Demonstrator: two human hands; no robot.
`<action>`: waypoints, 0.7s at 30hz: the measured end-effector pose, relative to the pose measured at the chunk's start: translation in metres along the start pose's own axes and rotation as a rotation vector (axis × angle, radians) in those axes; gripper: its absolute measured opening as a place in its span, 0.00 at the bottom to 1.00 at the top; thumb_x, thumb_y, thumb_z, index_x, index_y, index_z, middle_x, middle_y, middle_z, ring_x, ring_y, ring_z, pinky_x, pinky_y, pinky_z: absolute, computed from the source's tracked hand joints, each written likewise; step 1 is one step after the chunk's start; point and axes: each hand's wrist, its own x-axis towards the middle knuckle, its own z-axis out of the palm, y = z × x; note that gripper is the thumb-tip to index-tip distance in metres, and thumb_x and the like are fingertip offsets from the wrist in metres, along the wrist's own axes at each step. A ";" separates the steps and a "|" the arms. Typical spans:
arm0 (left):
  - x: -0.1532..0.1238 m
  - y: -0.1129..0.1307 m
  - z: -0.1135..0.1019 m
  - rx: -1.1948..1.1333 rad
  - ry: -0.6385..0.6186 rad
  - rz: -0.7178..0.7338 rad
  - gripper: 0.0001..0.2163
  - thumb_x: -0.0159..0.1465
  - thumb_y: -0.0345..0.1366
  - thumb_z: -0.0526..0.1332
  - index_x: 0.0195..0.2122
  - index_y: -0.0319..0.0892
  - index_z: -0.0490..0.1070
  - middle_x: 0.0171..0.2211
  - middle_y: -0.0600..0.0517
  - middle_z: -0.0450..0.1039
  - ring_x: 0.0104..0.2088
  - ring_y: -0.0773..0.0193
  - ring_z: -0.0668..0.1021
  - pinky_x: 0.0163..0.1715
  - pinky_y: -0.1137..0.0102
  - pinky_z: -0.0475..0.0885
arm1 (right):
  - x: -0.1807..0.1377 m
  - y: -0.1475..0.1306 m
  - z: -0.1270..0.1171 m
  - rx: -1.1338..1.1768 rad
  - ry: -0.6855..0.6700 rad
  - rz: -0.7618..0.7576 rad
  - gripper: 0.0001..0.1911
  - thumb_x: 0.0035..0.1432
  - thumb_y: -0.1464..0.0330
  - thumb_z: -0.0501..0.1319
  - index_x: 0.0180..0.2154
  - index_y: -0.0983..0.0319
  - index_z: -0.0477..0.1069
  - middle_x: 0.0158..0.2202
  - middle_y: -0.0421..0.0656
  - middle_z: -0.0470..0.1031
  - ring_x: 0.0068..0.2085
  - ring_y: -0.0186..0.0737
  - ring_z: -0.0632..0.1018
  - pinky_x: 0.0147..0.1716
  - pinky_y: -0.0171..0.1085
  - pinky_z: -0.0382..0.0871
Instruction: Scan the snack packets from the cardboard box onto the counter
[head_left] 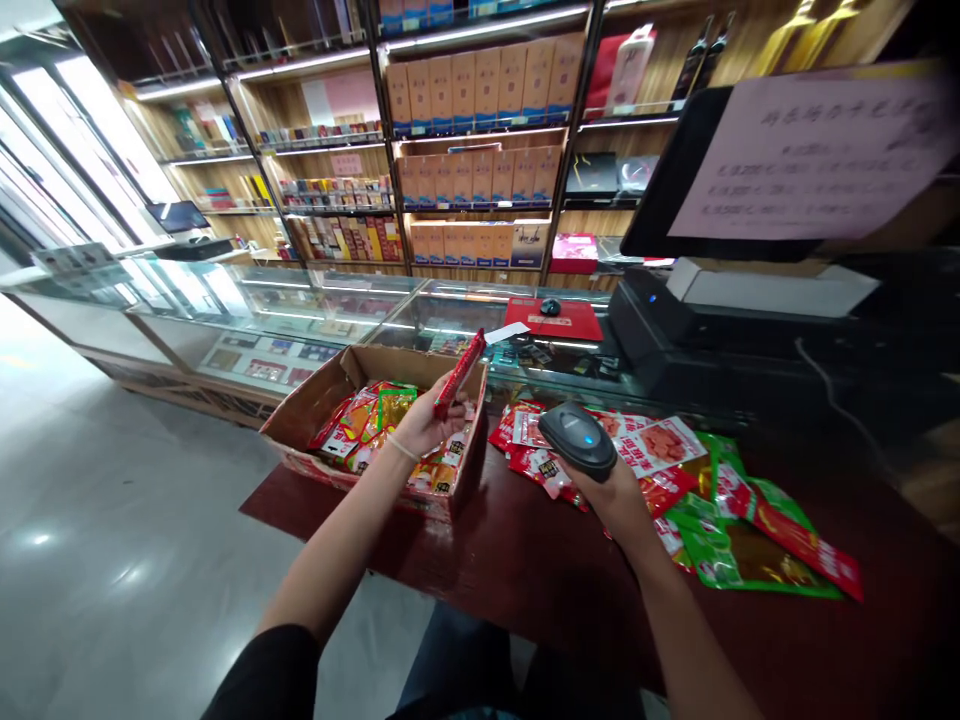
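Note:
My left hand (431,425) is closed on a red snack packet (459,374), held edge-on above the right side of a cardboard box (300,405). Inside the box lie several red, green and yellow snack packets (360,415). My right hand (604,490) grips a black barcode scanner (577,438) with a lit blue light, its head tilted toward the left. Beneath and around the scanner, a pile of red and green snack packets (664,445) spreads over the dark red table. The fingers under the scanner are mostly hidden.
The dark red tabletop (525,560) adjoins a glass display counter (345,300). On the glass are a red mat (585,322) and a black mouse (550,307). A black cash-register terminal (675,330) with a paper sign (802,170) stands at right. Stocked shelves (480,140) line the back wall.

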 end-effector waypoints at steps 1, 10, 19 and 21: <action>-0.003 -0.001 0.004 -0.047 -0.037 -0.030 0.13 0.63 0.48 0.59 0.37 0.43 0.70 0.30 0.51 0.68 0.23 0.70 0.68 0.24 0.71 0.67 | -0.001 0.000 -0.002 0.013 -0.001 0.002 0.27 0.51 0.58 0.68 0.51 0.63 0.73 0.50 0.49 0.79 0.50 0.52 0.78 0.49 0.47 0.72; -0.025 -0.010 0.045 -0.175 -0.194 -0.049 0.24 0.64 0.60 0.51 0.37 0.42 0.71 0.35 0.45 0.70 0.31 0.63 0.73 0.34 0.62 0.74 | -0.006 0.002 -0.020 0.003 0.077 0.025 0.22 0.49 0.56 0.68 0.44 0.61 0.76 0.30 0.45 0.81 0.38 0.52 0.81 0.33 0.43 0.75; -0.014 -0.045 0.098 -0.208 -0.166 -0.024 0.15 0.59 0.43 0.66 0.44 0.41 0.73 0.42 0.45 0.78 0.43 0.55 0.79 0.42 0.62 0.76 | -0.014 0.015 -0.058 -0.047 0.186 0.028 0.22 0.49 0.55 0.68 0.44 0.60 0.76 0.32 0.46 0.81 0.40 0.54 0.81 0.35 0.45 0.76; -0.009 -0.063 0.114 -0.218 -0.124 0.021 0.17 0.56 0.42 0.69 0.44 0.41 0.73 0.43 0.47 0.78 0.42 0.57 0.80 0.42 0.64 0.76 | -0.021 0.019 -0.070 -0.065 0.195 0.027 0.23 0.50 0.55 0.68 0.45 0.60 0.76 0.35 0.47 0.81 0.41 0.55 0.81 0.37 0.46 0.76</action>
